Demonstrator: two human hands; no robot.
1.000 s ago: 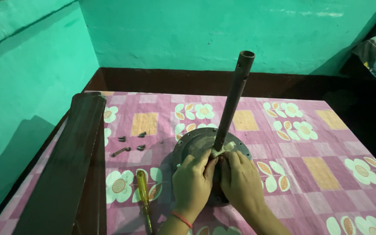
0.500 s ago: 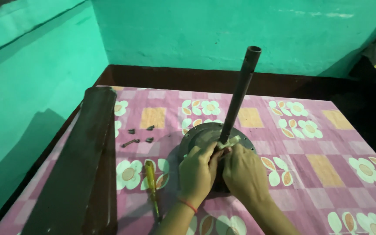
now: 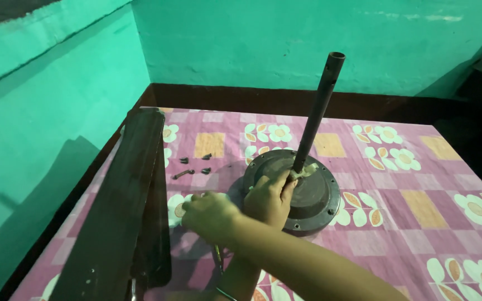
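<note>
The flowered desk [image 3: 397,223] and the long dark wooden blades [image 3: 124,206] at its left edge lie as they did half a second ago, and the round grey motor housing [image 3: 316,195] sits in the same spot mid-desk with its rod [image 3: 319,106] standing up, leaning slightly right. The change is in the hands. Both were bunched at the foot of the rod a moment ago. Now the right hand [image 3: 210,214] has let go and swung across over the left forearm, out to the left of the housing, about where the yellow-handled screwdriver lay. Its fingers are curled, but whether they have closed on anything I cannot tell. So the left hand [image 3: 271,198] works alone, fingers pinched tight around the rod's base beside a pale scrap [image 3: 308,169]. The small dark screws [image 3: 195,165] lie untouched between blades and housing.
</note>
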